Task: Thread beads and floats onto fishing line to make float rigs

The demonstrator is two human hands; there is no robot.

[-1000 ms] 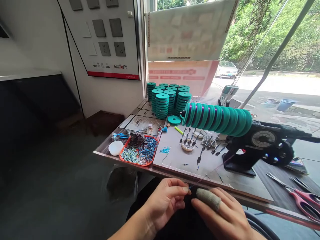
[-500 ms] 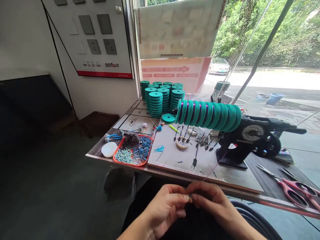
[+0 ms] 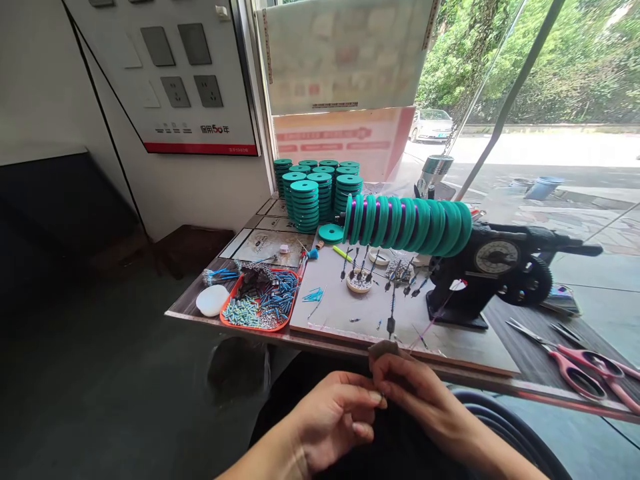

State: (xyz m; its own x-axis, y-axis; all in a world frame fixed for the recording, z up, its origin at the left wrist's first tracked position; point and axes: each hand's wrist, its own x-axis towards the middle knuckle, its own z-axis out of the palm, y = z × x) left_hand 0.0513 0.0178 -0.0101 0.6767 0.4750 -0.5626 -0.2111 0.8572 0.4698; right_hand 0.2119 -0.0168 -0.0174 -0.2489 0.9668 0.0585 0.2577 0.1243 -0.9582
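Note:
My left hand is pinched shut in front of the table edge, thumb against forefinger. What it holds is too small to make out. My right hand is right beside it, its fingers also pinched together, fingertips meeting the left ones. A thin purple line slants down from the black winding machine to the right hand. A brownish-grey blurred patch shows just above the right fingers. Teal spools sit in a row on the machine's shaft, some with purple line wound on them.
Stacked teal spools stand at the back. An orange tray of small fishing parts lies left, by a white lid. A small bowl of beads and several hanging rigs are mid-board. Pink-handled scissors lie right.
The view has shifted slightly, moving the table scene left and a little up. My hands stay together, and the right fingers have risen a little, with a grey-brown patch now above them.

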